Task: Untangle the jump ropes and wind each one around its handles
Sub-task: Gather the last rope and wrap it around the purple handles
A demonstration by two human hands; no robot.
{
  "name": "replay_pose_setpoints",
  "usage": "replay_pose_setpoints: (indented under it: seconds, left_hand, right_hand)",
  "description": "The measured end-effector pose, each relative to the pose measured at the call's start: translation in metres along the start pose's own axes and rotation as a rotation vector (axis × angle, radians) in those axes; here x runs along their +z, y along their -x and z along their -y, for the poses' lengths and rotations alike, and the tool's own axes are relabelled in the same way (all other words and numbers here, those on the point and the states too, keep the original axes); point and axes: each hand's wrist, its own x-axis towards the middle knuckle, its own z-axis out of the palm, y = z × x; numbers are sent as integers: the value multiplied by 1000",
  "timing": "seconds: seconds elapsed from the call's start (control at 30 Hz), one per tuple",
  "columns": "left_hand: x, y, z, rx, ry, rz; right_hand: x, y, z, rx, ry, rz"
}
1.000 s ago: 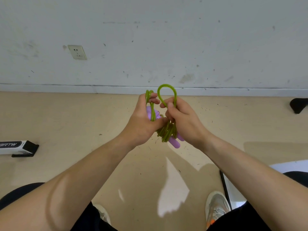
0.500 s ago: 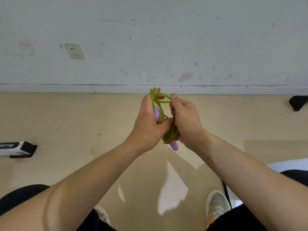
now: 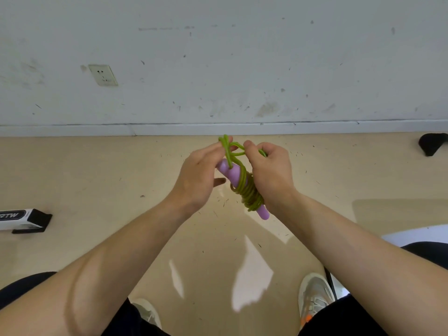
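Green jump rope (image 3: pixel 247 194) is coiled tightly round the paired purple handles (image 3: pixel 231 174), which you hold slanted in the air between your hands. A loose loop stands off the upper end. Your left hand (image 3: pixel 197 177) cups that end, its fingers (image 3: pixel 214 149) pinching the strands there. Your right hand (image 3: pixel 272 174) is clenched round the coils, with its fingers (image 3: pixel 249 146) hooked on the loop. The beige floor (image 3: pixel 97 180) lies below, and a shoe (image 3: pixel 315 297) shows near your right knee.
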Motion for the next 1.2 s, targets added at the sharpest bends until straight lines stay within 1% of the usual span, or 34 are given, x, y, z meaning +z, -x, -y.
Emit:
replay_pose_setpoints:
  seconds: [0.1, 0.2, 0.33, 0.47, 0.57, 0.73, 0.83, 0.97, 1.1, 1.2]
  left_hand:
    - [-17, -2, -2, -6, -134, 112]
    - [-36, -3, -2, -14, -211, 243]
    - [-47, -3, -1, -38, -196, 257]
    - [-51, -4, 4, -90, -163, 268]
    - [-51, -4, 7, -87, -125, 250]
    - [-43, -5, 7, -57, -44, 167]
    - [-37, -5, 9, -56, -31, 119]
    - [-37, -6, 9, -86, -39, 85]
    - [-38, -6, 11, -157, -41, 28]
    - [-34, -5, 11, -176, -10, -19]
  right_hand:
    - [-2, 0, -2, -65, 54, 28]
    - [-3, -1, -3, -79, 104, 101]
    - [-1, -1, 0, -91, 152, 211]
    - [-2, 0, 0, -110, 188, 259]
    - [-1, 2, -2, -128, 207, 243]
    - [4, 4, -5, -116, 191, 135]
    - [3, 4, -6, -111, 211, 126]
    - [-1, -1, -5, -116, 246, 242]
    - [-5, -7, -5, -141, 304, 389]
    - [-7, -10, -6, -159, 335, 430]
